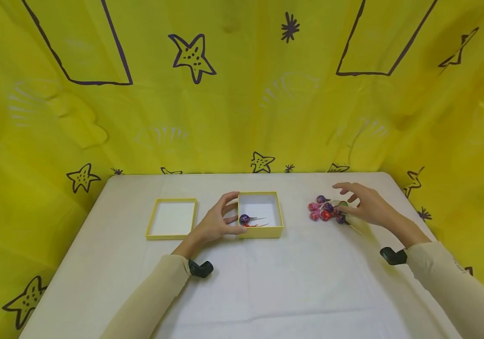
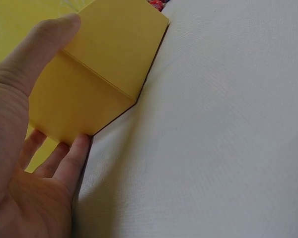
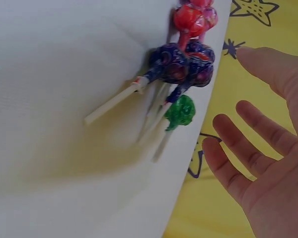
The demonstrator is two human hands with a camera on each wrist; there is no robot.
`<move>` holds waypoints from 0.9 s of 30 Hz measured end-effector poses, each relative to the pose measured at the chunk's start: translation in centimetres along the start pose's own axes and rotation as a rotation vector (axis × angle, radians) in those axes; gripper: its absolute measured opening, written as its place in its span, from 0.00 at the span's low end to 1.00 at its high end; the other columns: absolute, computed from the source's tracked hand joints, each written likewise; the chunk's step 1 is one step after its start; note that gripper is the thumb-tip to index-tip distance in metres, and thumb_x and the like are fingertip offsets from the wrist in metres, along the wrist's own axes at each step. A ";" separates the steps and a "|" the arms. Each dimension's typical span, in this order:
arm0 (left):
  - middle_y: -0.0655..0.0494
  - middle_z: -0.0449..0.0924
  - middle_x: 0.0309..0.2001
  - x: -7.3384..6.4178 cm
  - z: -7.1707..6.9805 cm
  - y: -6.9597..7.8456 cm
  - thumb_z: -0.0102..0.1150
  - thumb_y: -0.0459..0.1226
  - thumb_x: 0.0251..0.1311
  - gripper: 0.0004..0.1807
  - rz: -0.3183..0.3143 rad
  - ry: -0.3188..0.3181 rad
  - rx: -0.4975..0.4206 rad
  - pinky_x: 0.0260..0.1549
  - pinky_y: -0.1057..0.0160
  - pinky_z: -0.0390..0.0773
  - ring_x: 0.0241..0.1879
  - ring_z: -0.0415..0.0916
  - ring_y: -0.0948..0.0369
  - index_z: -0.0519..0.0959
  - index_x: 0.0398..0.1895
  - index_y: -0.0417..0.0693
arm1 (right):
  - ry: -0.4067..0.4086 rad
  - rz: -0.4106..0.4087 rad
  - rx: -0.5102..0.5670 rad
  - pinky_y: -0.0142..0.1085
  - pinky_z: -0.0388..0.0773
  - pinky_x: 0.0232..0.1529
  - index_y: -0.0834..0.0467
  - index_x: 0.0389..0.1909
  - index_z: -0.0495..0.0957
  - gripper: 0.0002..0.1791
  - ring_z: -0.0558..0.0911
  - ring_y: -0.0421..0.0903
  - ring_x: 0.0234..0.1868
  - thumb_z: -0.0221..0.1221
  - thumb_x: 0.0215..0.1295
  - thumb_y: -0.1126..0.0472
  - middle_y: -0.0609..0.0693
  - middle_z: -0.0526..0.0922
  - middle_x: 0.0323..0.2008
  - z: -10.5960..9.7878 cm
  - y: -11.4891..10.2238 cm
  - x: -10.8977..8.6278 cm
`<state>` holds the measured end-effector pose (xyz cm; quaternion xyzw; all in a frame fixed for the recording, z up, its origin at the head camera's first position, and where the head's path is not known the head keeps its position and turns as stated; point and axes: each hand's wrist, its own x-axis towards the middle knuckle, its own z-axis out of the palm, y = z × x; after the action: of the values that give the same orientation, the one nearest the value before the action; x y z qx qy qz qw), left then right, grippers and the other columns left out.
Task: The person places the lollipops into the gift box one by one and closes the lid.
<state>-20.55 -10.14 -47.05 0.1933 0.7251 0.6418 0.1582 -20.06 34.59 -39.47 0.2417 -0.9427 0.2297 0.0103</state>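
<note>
My left hand (image 1: pixel 216 222) grips a yellow box (image 1: pixel 260 231) by its left side. In the left wrist view the thumb (image 2: pixel 44 44) lies along one face and the fingers (image 2: pixel 72 161) touch the adjoining one. Inside the box, a purple lollipop (image 1: pixel 245 218) lies near the front left, with a red lollipop (image 1: pixel 248 225) partly hidden by the front wall. My right hand (image 1: pixel 366 205) hovers by a pile of lollipops, fingers spread and holding nothing. A green lollipop (image 3: pixel 180 111) is nearest those fingers in the right wrist view, with a purple lollipop (image 3: pixel 170 64) and a red lollipop (image 3: pixel 188 21) beyond.
A shallow yellow lid (image 1: pixel 171 238) with a white inside lies left of the box. Pink lollipops (image 1: pixel 314 215) sit at the pile's left edge. White cloth covers the table (image 1: pixel 267 287), and a yellow patterned curtain (image 1: pixel 233 113) hangs behind and at both sides.
</note>
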 end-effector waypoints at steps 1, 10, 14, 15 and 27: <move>0.51 0.54 0.80 0.0 0.0 0.0 0.81 0.29 0.47 0.57 0.004 -0.002 0.000 0.66 0.57 0.75 0.77 0.57 0.52 0.56 0.78 0.57 | 0.006 -0.005 -0.005 0.46 0.87 0.39 0.61 0.68 0.70 0.34 0.84 0.58 0.44 0.72 0.62 0.64 0.65 0.81 0.53 0.2 0.2 -0.1; 0.53 0.55 0.79 0.0 0.0 -0.1 0.82 0.30 0.47 0.57 0.001 0.000 0.004 0.66 0.58 0.75 0.77 0.58 0.54 0.56 0.79 0.58 | 0.028 -0.019 -0.002 0.36 0.84 0.33 0.62 0.66 0.72 0.33 0.85 0.55 0.40 0.73 0.60 0.66 0.62 0.83 0.47 1.6 1.5 -0.9; 0.55 0.54 0.79 0.0 0.0 0.0 0.82 0.30 0.47 0.57 -0.005 0.001 0.003 0.66 0.58 0.75 0.77 0.57 0.54 0.56 0.78 0.59 | 0.021 0.005 0.001 0.38 0.85 0.34 0.64 0.64 0.74 0.32 0.84 0.54 0.39 0.73 0.60 0.65 0.61 0.83 0.45 1.9 1.5 -1.1; 0.54 0.54 0.79 0.0 0.0 0.0 0.82 0.30 0.47 0.57 -0.003 0.001 0.002 0.66 0.58 0.75 0.77 0.57 0.53 0.56 0.78 0.59 | 0.018 0.012 0.003 0.40 0.85 0.35 0.64 0.63 0.74 0.31 0.84 0.54 0.39 0.73 0.60 0.65 0.61 0.83 0.45 1.9 1.5 -1.2; 0.54 0.53 0.80 0.0 0.1 -0.2 0.81 0.30 0.48 0.57 0.012 0.001 0.001 0.67 0.54 0.73 0.78 0.56 0.50 0.55 0.79 0.55 | -0.003 0.098 0.008 0.38 0.83 0.38 0.65 0.54 0.82 0.21 0.81 0.50 0.40 0.73 0.61 0.63 0.58 0.85 0.45 2.5 1.5 -1.1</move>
<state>-20.56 -10.10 -47.24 0.1976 0.7242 0.6425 0.1538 -19.56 35.15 -42.46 0.1956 -0.9526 0.2331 -0.0034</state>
